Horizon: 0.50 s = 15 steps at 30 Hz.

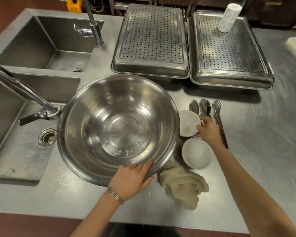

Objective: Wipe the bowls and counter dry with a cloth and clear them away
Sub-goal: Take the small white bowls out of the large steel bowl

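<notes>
On the grey steel counter (255, 151), my left hand (132, 181) gripped the near rim of the large round steel bowl (118, 124). Just right of it, the crumpled beige cloth (183, 185) lay loose, nearer that hand. Farther right, my right hand (208, 130) pinched the farther small white bowl (188, 124) of 2.

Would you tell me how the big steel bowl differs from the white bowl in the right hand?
The steel bowl is far larger than the white bowl. The steel bowl is shiny metal, the white bowl matt and pale. The left hand grips the steel bowl's near rim; the right hand holds the white bowl's right edge. Both are round and face up.
</notes>
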Available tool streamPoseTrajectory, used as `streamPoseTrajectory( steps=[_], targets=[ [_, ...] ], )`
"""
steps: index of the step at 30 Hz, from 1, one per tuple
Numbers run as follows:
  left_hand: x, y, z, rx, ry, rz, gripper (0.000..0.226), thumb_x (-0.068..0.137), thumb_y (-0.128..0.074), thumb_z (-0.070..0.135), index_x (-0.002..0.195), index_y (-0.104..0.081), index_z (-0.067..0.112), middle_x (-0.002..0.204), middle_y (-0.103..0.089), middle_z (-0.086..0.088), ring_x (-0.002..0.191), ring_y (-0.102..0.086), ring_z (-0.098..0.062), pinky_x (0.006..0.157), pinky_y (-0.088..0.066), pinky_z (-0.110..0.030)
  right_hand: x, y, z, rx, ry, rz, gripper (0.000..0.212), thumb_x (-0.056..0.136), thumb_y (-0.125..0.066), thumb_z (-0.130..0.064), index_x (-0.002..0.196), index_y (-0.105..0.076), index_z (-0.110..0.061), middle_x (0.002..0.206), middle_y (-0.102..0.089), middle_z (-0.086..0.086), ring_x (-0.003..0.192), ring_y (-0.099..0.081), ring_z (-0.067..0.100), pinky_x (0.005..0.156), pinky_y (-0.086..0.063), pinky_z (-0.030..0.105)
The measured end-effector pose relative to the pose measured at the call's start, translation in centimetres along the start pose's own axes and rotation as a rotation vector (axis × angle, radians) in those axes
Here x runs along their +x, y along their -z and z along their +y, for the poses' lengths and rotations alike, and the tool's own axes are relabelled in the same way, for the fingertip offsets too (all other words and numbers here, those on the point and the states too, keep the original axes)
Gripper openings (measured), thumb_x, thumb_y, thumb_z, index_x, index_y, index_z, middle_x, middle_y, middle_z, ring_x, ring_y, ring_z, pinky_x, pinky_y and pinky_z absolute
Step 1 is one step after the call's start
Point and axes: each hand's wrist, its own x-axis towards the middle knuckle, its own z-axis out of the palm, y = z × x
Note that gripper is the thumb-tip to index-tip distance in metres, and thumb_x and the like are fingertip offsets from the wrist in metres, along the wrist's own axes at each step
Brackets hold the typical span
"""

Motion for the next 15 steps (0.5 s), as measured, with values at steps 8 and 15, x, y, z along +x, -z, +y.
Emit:
streamPoseTrajectory(
  steps=[8,15],
  targets=[
    [0.1,-0.2,0.2,0.017,0.008,0.037,0.047,0.084,-0.039,0.049,0.106,-0.066,0.018,0.062,-0.065,0.007,0.046,-0.058,-0.012,0.034,-0.038,-0.019,-0.1,0.3,1.4,0.017,-0.001,-0.125,0.050,0.088,-0.061,-0.012,0.134,-0.043,-0.004,0.103,-0.066,0.024,0.083,-0.062,0.026,0.063,-0.050,0.014],
    [0.7,0.0,1.0,0.037,0.068,-0.003,0.048,0.082,-0.036,0.051,0.103,-0.067,0.020,0.057,-0.063,0.006,0.039,-0.056,-0.013,0.032,-0.033,-0.018,-11.7,1.0,2.5,-0.006,0.462,-0.147,0.033,0.083,-0.068,-0.021,0.114,-0.059,-0.024,0.109,-0.061,-0.005,0.098,-0.059,0.015,0.084,-0.044,0.015]
  ],
)
